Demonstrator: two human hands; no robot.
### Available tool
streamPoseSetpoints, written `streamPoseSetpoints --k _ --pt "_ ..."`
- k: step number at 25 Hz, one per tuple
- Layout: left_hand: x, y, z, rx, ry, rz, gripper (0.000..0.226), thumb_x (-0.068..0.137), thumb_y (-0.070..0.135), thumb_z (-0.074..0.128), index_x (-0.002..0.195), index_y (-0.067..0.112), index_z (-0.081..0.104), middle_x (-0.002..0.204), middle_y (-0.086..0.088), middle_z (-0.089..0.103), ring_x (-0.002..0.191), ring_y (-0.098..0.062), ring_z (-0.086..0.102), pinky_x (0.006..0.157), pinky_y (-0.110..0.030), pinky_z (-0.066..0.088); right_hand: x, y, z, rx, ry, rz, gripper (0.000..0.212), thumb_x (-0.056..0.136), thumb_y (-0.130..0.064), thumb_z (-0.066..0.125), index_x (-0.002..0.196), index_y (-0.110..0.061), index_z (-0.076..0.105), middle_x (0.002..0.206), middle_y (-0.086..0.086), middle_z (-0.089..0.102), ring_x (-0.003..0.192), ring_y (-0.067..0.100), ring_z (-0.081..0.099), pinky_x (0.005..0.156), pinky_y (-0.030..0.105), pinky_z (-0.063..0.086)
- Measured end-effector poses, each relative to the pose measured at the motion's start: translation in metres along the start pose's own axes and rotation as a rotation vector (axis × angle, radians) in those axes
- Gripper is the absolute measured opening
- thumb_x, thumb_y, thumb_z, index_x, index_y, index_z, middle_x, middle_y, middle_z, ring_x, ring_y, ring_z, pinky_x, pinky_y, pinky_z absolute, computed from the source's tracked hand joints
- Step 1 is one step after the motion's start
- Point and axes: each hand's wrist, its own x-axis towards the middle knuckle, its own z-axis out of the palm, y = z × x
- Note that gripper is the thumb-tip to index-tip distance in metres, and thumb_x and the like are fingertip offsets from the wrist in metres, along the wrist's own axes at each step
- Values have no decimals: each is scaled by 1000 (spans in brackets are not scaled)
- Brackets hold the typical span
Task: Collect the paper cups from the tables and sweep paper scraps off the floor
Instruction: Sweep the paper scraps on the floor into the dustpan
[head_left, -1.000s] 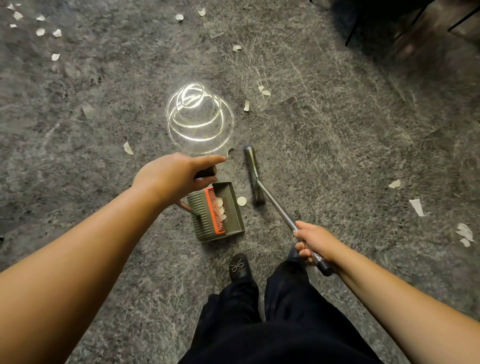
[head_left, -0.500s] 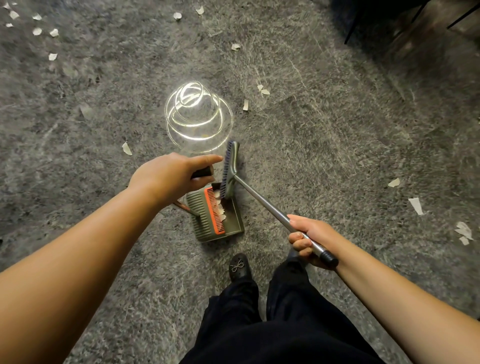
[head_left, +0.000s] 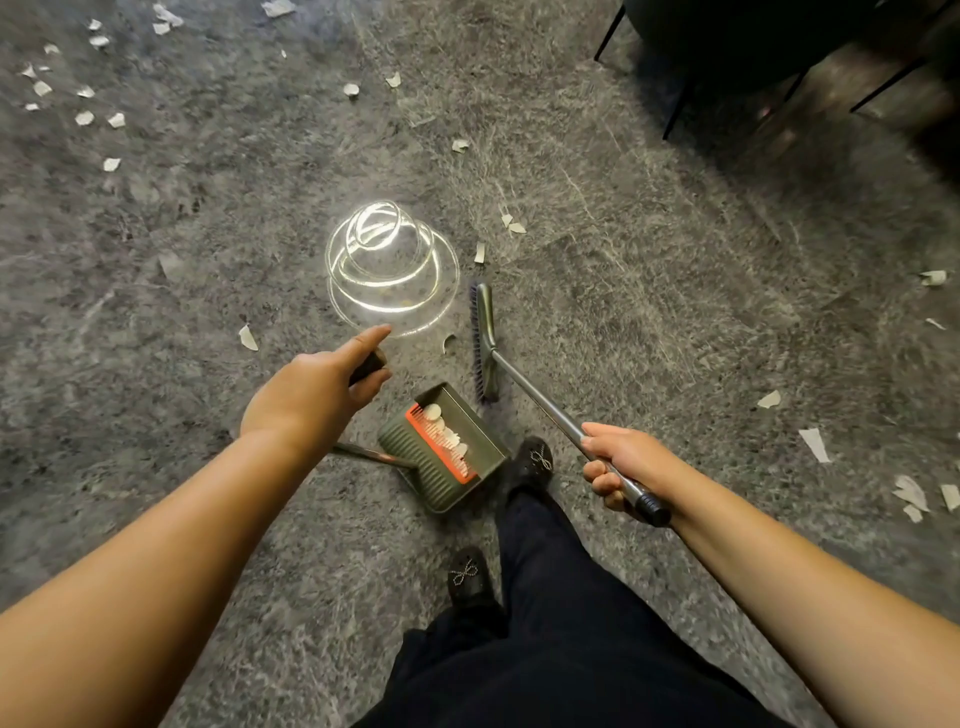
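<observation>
Sweeping step in progress: the left hand (head_left: 311, 384) is gripping the black top of the dustpan handle (head_left: 370, 364), index finger pointing out, fingers wrapped round the grip. The green dustpan (head_left: 441, 452) is sitting on the grey floor (head_left: 156, 234), tilted, orange comb edge showing, several paper scraps already lying inside it. The right hand (head_left: 621, 465) is clenching the metal shaft of the broom (head_left: 540, 400) near its black end cap; the broom head (head_left: 483, 343) is standing just beyond the pan mouth, bristles facing left. One curled paper scrap (head_left: 448, 342) is lying just left of the bristles, near the pan, probably the next target. To do it well: keeping the pan lip flat on the floor, mouth turning toward the scrap, drawing the bristles in short low strokes so light paper is not flicking past. More scraps are lying far left (head_left: 83, 117) and right (head_left: 814, 444), so plenty remaining. No paper cups in view
</observation>
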Motion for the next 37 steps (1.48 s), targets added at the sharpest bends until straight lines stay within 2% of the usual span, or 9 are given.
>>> streamPoseSetpoints --k 5,7,9,14,19,22,27,32,37 --pt "46 6 -12 16 -17 -14 52 92 43 58 140 51 39 93 -3 62 76 -23 58 63 -30 43 32 -55 -16 -55 -1 1 25 101 -13 36 121 -23 45 50 -2 38 30 5 31 32 12 25" --pt "72 5 -20 33 -68 -58 51 92 47 57 138 57 37 93 -2 59 77 -22 56 63 -31 43 47 -79 -21 -106 15 11 30 100 -12 35 128 -14 45 49 -2 39 30 5 31 33 11 24" --pt "103 2 -31 53 -87 -80 51 90 51 56 136 60 37 102 -4 66 84 -26 63 65 -34 48 63 -104 -25 -156 25 18 40 99 -11 36 139 -6 33 47 -2 41 30 6 32 35 11 25" --pt "170 7 -43 210 -114 -54 49 89 59 50 135 65 32 103 -3 67 80 -25 65 59 -30 44 101 -158 -24 -313 2 46 37 98 -12 37 134 -12 38 50 -1 45 32 7 37 36 14 30" --pt "213 16 -47 246 -102 -37 47 88 63 43 132 68 28 98 -1 65 69 -19 54 53 -28 42 131 -187 -3 -397 -66 120 38 96 -11 36 134 -15 39 46 -2 46 33 7 37 38 13 30" --pt "223 12 -50 254 -114 -36 48 86 67 38 132 68 26 97 1 65 69 -18 53 53 -29 44 132 -192 17 -391 -133 171 40 97 -12 36 136 -22 40 45 -3 46 31 6 37 35 12 31" --pt "222 0 -56 263 -115 -11 49 88 64 39 136 65 26 95 -2 64 66 -17 50 54 -30 44 106 -189 28 -253 -238 274 39 100 -16 36 139 -20 35 47 -5 42 32 1 34 31 11 27" --pt "211 -11 -63 223 -154 12 53 89 61 40 140 57 29 102 -6 66 72 -20 60 56 -31 48 64 -163 28 -128 -175 205 33 100 -17 39 127 -34 46 52 -3 44 34 2 36 32 13 29" --pt "196 -10 -65 146 -186 99 48 93 51 52 139 52 38 111 -4 67 87 -22 64 68 -34 52 29 -121 27 -20 -44 124 43 100 -15 39 141 -31 38 50 -3 45 35 3 36 32 14 29"
